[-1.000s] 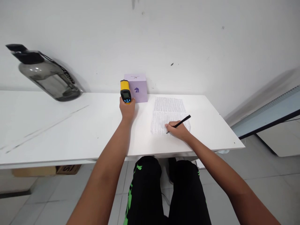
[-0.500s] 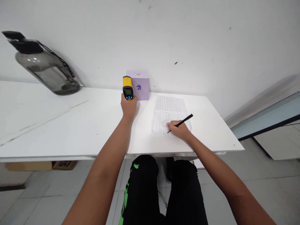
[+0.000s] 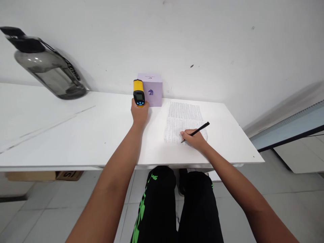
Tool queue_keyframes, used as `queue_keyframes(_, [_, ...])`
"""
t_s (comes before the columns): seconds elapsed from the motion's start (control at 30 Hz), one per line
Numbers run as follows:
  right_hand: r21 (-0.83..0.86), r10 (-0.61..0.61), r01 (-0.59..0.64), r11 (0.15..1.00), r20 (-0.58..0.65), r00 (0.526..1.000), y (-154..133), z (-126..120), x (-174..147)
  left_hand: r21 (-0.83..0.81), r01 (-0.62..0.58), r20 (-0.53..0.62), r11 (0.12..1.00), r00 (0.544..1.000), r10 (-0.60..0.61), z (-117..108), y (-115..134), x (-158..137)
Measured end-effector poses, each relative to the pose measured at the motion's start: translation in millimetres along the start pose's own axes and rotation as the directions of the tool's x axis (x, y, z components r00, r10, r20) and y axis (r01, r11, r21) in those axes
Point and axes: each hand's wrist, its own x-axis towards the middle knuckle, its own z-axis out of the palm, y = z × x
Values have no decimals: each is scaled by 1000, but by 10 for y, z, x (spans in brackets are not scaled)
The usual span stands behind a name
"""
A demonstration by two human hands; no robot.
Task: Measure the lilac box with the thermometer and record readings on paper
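Observation:
My left hand [image 3: 140, 111] is wrapped round the grip of a yellow and black infrared thermometer [image 3: 139, 91], held upright with its small screen and blue buttons towards me. Just behind and to the right of it stands a lilac box [image 3: 155, 94] with a dark horse-head mark. My right hand [image 3: 194, 138] pinches a black pen [image 3: 201, 129], its tip down near the lower edge of a sheet of paper [image 3: 183, 114]. Dense lines of writing cover the sheet, and my right hand hides its lower right part.
A grey see-through water bottle [image 3: 54, 74] with a black lid stands at the back left of the white table [image 3: 76, 135], close to the wall. Under the table at left is a cardboard box [image 3: 35, 176]. The table's right end slants near a light panel [image 3: 291, 125].
The view has shifted slightly. My left hand keeps its hold on the thermometer, my right hand stays on the paper with the pen, and my legs have moved a little.

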Motion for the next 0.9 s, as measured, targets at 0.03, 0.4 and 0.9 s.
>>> queue_keyframes(0.03, [-5,0,0,1000,-2,1000,1,-1,-1,7,2,2,1000,1000,-2,1,5,0])
queue_keyframes(0.4, [-14,20,-20,1000,-9,1000,-43,-4,-15,23,-9,-14,1000,1000,9,0,33,-2])
queue_keyframes(0.9, [-23,17,-17,1000,-7,1000,-36,-11,-15,18,-4,-7,1000,1000,5,-3,61,-9])
